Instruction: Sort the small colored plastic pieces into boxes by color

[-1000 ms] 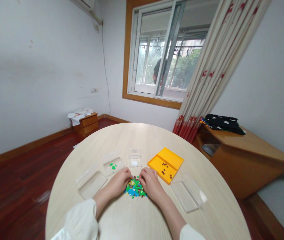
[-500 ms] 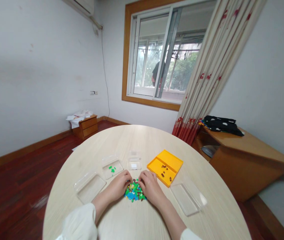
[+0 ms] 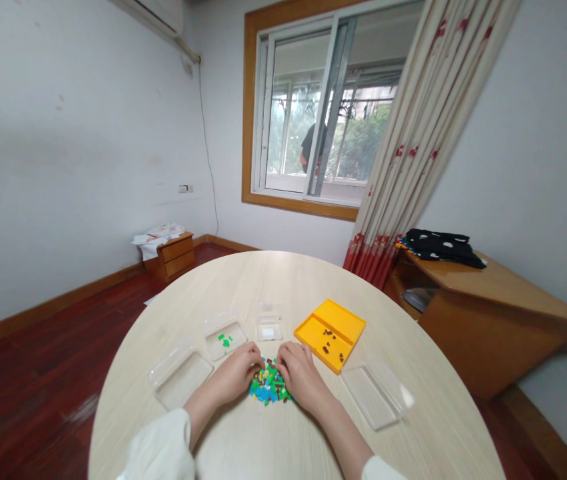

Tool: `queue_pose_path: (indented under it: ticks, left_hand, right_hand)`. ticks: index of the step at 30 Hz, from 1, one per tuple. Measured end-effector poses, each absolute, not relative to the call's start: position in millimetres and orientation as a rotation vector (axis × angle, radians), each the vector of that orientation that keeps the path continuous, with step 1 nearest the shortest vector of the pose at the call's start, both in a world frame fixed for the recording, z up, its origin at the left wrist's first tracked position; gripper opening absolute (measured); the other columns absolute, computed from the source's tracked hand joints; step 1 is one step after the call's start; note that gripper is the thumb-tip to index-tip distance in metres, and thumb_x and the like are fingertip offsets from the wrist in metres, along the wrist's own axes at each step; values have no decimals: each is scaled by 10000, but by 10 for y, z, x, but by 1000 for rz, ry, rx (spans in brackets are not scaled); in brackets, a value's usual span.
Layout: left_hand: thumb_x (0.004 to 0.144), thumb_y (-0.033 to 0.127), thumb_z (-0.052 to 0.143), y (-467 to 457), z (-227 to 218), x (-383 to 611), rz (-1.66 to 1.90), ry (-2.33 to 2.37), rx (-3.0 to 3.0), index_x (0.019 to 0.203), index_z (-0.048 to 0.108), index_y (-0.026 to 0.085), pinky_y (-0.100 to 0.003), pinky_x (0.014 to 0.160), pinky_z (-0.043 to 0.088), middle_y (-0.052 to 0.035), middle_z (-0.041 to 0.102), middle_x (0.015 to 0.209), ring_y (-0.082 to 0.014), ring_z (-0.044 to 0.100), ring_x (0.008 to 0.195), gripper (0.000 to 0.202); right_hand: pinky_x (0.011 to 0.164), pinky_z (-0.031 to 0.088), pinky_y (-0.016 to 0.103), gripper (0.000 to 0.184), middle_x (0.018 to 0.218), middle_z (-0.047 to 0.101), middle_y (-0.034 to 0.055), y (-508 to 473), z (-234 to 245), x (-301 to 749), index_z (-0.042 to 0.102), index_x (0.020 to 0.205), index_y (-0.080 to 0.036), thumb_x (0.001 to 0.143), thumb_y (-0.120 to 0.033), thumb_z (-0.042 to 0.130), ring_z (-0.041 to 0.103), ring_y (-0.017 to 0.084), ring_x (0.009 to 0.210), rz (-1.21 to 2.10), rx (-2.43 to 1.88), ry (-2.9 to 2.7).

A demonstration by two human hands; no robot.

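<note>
A pile of small coloured building bricks (image 3: 269, 385), mostly green and blue with some brown, yellow and white, lies on the round table (image 3: 283, 280). My left hand (image 3: 244, 368) is at the pile's left edge, its fingers curled down onto the bricks. At the upper right edge of the pile, my right hand (image 3: 294, 368) has its fingers bent and pressed together. Whatever is between the fingertips of either hand is too small or hidden. Several brown bricks lie in the yellow box (image 3: 313, 328), and several green ones in a clear box (image 3: 236, 331).
A small clear box (image 3: 268, 335) with a white label stands beyond the pile. Another clear box (image 3: 183, 377) is at the left, and one more clear box (image 3: 373, 400) at the right. Past the table are a wooden desk (image 3: 503, 320) and a low cabinet (image 3: 178, 255).
The view has shifted slightly. Both hands stay at the pile with barely any visible movement, and the boxes are as they were.
</note>
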State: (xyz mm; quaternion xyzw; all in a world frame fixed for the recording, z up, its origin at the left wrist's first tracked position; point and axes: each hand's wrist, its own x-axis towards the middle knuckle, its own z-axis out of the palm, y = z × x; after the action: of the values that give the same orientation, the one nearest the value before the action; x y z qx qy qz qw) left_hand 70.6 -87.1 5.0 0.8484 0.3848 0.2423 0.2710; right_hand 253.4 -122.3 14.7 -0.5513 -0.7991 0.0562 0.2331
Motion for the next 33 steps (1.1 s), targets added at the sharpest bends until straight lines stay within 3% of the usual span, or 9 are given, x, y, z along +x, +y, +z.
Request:
queue_pose_path:
  ticks: [17,26,33]
  left_hand:
    - [787,67,432,-932,116,734,747,984,2333,792,564,165,-272,773,417,-56,585,851,-171,526,841,164]
    - [834,144,417,-889,89,701,978,1093,2214,891,541,173,-287,763,427,-48,588,867,-162,529,810,140]
    - [813,147,404,-890,215,599,1177,1261,2211,816,567,167,-288,734,435,-44,578,815,-160,531,766,164]
  right_hand:
    - [823,315,334,113,882,603,23,-1178,133,2579,578,764,-189,801,-94,530,523,176,897,249,-1525,-2110]
    - [811,339,331,116,851,616,32,-1185,130,2570,568,779,-177,837,-104,500,537,176,852,161,-1474,-2139]
    - [729,404,299,148,798,655,45,-1180,195,2624,597,789,-189,852,-160,467,572,180,779,123,-1400,-2026]
